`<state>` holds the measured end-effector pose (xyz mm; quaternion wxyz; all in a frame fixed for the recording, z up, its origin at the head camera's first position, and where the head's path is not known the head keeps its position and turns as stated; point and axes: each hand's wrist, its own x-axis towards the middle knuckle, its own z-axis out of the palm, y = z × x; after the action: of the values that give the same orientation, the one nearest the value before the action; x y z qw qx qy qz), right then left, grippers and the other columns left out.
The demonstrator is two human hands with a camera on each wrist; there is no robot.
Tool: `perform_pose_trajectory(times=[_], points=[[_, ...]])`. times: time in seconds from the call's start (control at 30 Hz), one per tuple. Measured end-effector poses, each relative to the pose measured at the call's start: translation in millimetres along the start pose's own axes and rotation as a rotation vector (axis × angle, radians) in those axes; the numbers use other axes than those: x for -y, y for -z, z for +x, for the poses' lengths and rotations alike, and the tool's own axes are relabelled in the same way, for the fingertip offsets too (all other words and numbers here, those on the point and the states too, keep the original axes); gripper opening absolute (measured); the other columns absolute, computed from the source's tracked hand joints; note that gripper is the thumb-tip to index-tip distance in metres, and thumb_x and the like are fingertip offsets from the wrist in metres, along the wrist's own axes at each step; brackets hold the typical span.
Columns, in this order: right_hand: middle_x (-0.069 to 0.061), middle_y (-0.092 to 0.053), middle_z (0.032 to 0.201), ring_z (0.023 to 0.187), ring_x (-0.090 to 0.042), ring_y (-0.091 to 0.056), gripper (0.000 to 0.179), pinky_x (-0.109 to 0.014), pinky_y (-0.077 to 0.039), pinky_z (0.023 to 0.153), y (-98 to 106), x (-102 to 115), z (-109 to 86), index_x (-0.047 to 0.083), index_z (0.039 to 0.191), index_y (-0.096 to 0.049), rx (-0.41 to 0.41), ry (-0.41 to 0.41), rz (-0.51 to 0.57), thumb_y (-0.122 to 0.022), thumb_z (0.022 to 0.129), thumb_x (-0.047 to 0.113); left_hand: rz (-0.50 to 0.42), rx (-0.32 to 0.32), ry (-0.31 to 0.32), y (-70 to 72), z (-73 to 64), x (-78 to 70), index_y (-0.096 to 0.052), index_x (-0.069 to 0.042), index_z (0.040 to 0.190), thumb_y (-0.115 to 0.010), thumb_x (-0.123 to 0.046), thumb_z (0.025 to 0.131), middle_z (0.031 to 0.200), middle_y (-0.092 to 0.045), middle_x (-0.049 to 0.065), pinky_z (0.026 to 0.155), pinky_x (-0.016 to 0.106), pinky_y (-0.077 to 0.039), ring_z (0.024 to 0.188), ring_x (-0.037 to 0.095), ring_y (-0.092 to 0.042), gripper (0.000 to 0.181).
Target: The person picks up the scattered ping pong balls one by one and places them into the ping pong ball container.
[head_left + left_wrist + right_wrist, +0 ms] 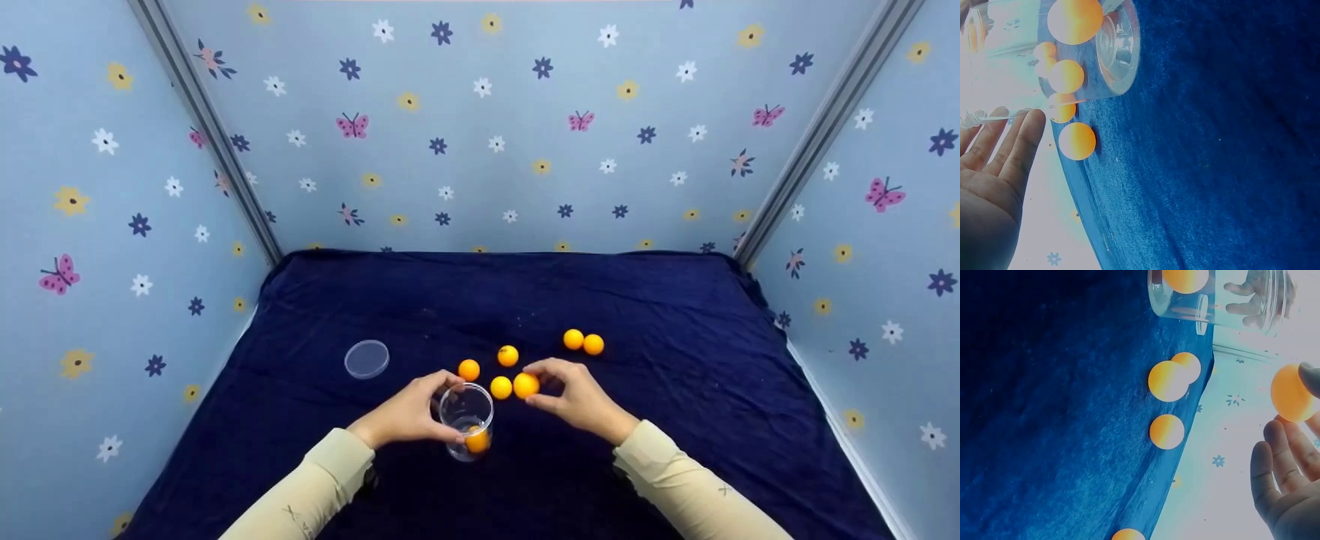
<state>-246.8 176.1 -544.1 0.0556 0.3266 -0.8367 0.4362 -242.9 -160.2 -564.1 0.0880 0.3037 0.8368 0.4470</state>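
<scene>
My left hand [409, 414] grips a clear plastic jar [454, 420] by its sides, thumb in front and fingers behind. The jar's mouth faces up, with no lid on it, and one orange ping-pong ball [477, 440] lies at its bottom. To the right of the jar, my right hand [586, 401] pinches another orange ping-pong ball [526, 385] between thumb and fingertips. That ball is off the cloth in the right wrist view, where the held ball [1291, 395] appears apart from the jar [1235, 304].
Several loose orange balls lie on the dark blue cloth [315, 315]: one beyond the jar [469, 370], others near the right hand [508, 355], and a pair farther right [573, 339]. A clear round lid [367, 359] lies left. Flower-patterned walls [510, 150] surround the table.
</scene>
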Motion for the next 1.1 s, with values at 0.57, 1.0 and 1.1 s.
perform_pose_trajectory(times=[0.57,1.0,1.1], points=[[-0.011,-0.081,0.111,0.092,-0.033,-0.075,0.036,-0.029,-0.061,0.083,-13.2,11.2,6.4,0.004,0.121,-0.078,-0.026,0.075,0.047,-0.091,0.089,0.012,-0.016,0.008,0.001,-0.4,0.5,-1.0,-0.063,-0.005,0.137,-0.102,-0.024,0.074,0.137,-0.073,0.017,0.108,0.042,-0.057,0.126,0.031,-0.07,0.076],[-0.012,-0.081,0.112,0.091,-0.031,-0.075,0.035,-0.03,-0.063,0.083,-21.4,19.0,10.2,0.004,0.121,-0.077,-0.026,0.147,0.076,-0.09,0.089,0.011,-0.015,0.011,-0.001,-0.5,0.3,0.5,-0.063,-0.001,0.136,-0.102,-0.026,0.075,0.138,-0.072,0.02,0.109,0.046,-0.057,0.126,0.034,-0.07,0.077],[-0.011,-0.081,0.111,0.091,-0.033,-0.075,0.035,-0.03,-0.063,0.082,-23.4,21.5,11.6,0.004,0.121,-0.077,-0.029,0.162,0.084,-0.091,0.089,0.012,-0.015,0.013,-0.003,-0.4,0.2,0.6,-0.062,0.0,0.137,-0.102,-0.027,0.075,0.137,-0.072,0.021,0.109,0.047,-0.057,0.127,0.036,-0.07,0.078]])
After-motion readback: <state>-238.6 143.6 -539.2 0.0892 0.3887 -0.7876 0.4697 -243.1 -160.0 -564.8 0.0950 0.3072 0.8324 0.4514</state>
